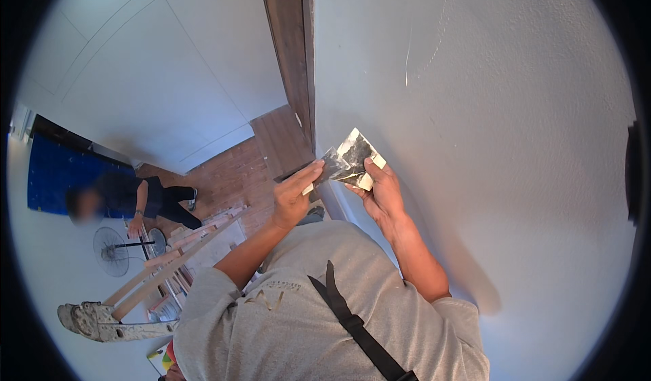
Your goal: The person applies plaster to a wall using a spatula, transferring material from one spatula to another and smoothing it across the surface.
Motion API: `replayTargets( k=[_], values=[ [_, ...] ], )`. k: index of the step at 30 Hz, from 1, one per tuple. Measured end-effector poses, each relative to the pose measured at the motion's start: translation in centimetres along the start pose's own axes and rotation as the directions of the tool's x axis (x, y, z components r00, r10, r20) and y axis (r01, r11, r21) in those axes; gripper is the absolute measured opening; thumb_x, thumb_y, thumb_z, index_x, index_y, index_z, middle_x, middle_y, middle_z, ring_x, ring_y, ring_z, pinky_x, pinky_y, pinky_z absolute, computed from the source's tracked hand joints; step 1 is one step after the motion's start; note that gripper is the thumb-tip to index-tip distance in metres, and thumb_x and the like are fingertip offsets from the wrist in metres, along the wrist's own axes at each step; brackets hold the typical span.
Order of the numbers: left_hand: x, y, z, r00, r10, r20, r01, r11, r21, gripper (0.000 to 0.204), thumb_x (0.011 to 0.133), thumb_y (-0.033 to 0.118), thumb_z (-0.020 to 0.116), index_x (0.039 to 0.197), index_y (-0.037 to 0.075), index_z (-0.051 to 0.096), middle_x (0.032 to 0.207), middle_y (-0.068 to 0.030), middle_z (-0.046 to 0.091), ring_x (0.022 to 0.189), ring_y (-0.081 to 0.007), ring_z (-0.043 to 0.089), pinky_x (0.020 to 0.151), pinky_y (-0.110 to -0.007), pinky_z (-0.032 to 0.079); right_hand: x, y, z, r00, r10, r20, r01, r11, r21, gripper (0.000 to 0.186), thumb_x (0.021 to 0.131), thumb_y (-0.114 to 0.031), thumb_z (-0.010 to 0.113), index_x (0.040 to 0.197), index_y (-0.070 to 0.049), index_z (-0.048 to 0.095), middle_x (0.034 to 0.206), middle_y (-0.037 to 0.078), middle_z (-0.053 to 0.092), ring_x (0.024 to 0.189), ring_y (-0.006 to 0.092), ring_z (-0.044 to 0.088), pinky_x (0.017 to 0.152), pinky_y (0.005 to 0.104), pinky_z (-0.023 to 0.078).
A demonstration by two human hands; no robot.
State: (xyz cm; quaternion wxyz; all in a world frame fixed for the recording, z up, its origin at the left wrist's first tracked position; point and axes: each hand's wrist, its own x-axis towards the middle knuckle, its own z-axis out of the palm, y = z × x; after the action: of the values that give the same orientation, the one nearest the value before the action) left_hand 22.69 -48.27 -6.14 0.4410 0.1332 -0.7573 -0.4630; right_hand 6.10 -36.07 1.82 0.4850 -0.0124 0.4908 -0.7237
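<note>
Near the middle, my left hand (295, 191) is closed on a thin, dark flat piece (333, 164), perhaps a scraper, with a shiny, smudged face. My right hand (380, 191) grips a square pale board (354, 143) smeared with dark material, thumb on its face. The two pieces overlap in front of the grey wall (515, 96), close to a dark wooden door frame (291, 55).
At left, a co-worker (159, 201) in dark clothes stands by a blue panel (54, 170) and a wire-guard fan (112, 251). A metal ladder (108, 321) and wooden strips (169, 259) lie beside me, over the wooden floor (224, 170).
</note>
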Motion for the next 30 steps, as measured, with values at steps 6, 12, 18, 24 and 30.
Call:
replayTargets(
  k=[6,12,18,24,30],
  values=[
    [-1.0,-1.8,-1.4,0.999,-0.012,0.043,0.006,0.991,0.136,0.034,0.092,-0.013,0.061,0.120,0.001,0.073,0.122,-0.0194,0.074,0.115,-0.0298,0.072,0.098,-0.037,0.059,-0.9,-0.8,-0.2,0.991,-0.030,0.131,0.019,0.996,0.085,0.034,0.108,-0.020,0.054,0.137,-0.002,0.053,0.119,0.013,0.070,0.098,0.0218,0.076,0.073,0.0349,0.069],
    [-1.7,-4.1,-2.8,0.736,-0.674,-0.068,0.584,0.682,-0.440,0.024,0.104,0.004,0.055,0.127,0.002,0.064,0.117,-0.0084,0.072,0.102,-0.0222,0.072,0.090,-0.037,0.061,-1.5,-2.8,0.7,0.970,-0.111,0.217,0.108,0.994,0.024,0.035,0.107,-0.021,0.056,0.138,-0.004,0.054,0.115,0.012,0.072,0.095,0.0217,0.077,0.070,0.0357,0.069],
    [2.2,-2.1,-3.4,0.710,-0.436,0.553,0.428,-0.356,-0.831,0.045,0.107,0.015,0.055,0.149,0.001,0.047,0.101,-0.0054,0.062,0.084,-0.0172,0.061,0.076,-0.029,0.057,1.5,-1.7,-3.3,0.955,0.112,0.273,-0.157,0.976,0.150,0.038,0.106,-0.020,0.056,0.139,-0.002,0.053,0.122,0.014,0.070,0.103,0.0247,0.075,0.077,0.0405,0.067],
    [2.9,0.3,0.6,0.640,-0.178,0.748,0.461,-0.690,-0.558,0.040,0.105,0.012,0.056,0.142,-0.002,0.050,0.099,-0.0074,0.058,0.083,-0.0172,0.060,0.073,-0.026,0.056,2.7,-1.5,-3.9,0.924,0.104,0.369,-0.170,0.973,0.153,0.034,0.108,-0.022,0.054,0.136,-0.003,0.054,0.120,0.013,0.070,0.104,0.0230,0.074,0.080,0.0411,0.067],
    [0.6,-0.5,2.3,0.556,-0.086,0.827,0.528,-0.732,-0.431,0.037,0.105,0.019,0.061,0.133,-0.004,0.054,0.094,-0.0084,0.055,0.080,-0.0180,0.062,0.067,-0.027,0.057,2.2,-2.0,-2.9,0.956,0.073,0.284,-0.094,0.994,0.059,0.035,0.109,-0.022,0.055,0.138,-0.003,0.054,0.120,0.012,0.070,0.102,0.0211,0.074,0.082,0.0375,0.067]
  ],
)
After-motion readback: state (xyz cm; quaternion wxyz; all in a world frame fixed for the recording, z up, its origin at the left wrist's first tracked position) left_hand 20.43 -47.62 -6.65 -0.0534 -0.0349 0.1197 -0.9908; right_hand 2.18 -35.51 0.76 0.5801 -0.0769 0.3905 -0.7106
